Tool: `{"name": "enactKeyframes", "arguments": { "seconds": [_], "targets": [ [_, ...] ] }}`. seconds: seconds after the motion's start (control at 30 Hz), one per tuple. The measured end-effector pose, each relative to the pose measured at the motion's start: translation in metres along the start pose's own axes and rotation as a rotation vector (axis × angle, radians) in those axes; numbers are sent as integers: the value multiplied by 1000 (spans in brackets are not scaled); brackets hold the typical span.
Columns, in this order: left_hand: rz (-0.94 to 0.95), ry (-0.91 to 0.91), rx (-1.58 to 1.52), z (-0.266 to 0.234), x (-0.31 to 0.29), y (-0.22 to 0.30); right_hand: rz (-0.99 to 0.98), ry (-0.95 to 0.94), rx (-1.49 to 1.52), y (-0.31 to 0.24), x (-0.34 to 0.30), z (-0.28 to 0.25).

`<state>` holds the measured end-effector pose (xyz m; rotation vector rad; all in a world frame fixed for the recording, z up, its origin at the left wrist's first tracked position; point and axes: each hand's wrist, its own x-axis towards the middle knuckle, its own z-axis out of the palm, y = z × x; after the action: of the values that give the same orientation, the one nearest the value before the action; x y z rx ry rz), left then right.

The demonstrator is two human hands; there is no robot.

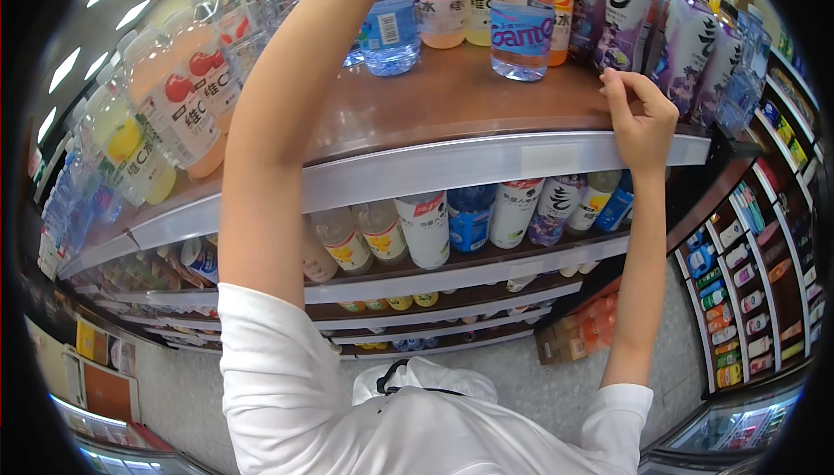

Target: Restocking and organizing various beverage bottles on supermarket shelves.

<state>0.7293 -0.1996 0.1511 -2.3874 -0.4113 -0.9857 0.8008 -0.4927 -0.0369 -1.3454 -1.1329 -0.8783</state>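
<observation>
My left arm (282, 102) reaches up across the shelf, and its hand lies beyond the upper edge of the picture. Beside that forearm stands a clear water bottle with a blue label (388, 34). My right hand (645, 115) hovers over the front edge of the top shelf, its fingers curled and the thumb near the fingertips, with nothing visible between them. Just behind it are several bottles with purple-and-white labels (627, 19). A clear bottle with a blue and pink label (521, 36) stands upright on the brown shelf top (452, 97), left of my right hand.
Pink drink bottles with cherry labels (182, 97) and a yellow one (130, 149) line the left side. Under the pale shelf edge (486, 162), lower shelves hold white bottles (424, 230) and others. A cardboard box (560, 342) sits on the floor; packed shelves (738, 301) rise at right.
</observation>
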Motion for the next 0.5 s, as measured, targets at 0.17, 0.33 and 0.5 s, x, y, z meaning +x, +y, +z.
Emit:
{"name": "enactKeyframes", "arguments": {
  "seconds": [0.17, 0.33, 0.5],
  "targets": [
    [243, 377, 317, -48, -52, 43, -30, 18, -15, 6, -2, -3],
    [145, 606, 141, -64, -91, 40, -8, 8, -47, 4, -3, -2],
    [107, 684, -43, -98, -116, 30, 13, 26, -92, 4, -4, -3]
  ]
}}
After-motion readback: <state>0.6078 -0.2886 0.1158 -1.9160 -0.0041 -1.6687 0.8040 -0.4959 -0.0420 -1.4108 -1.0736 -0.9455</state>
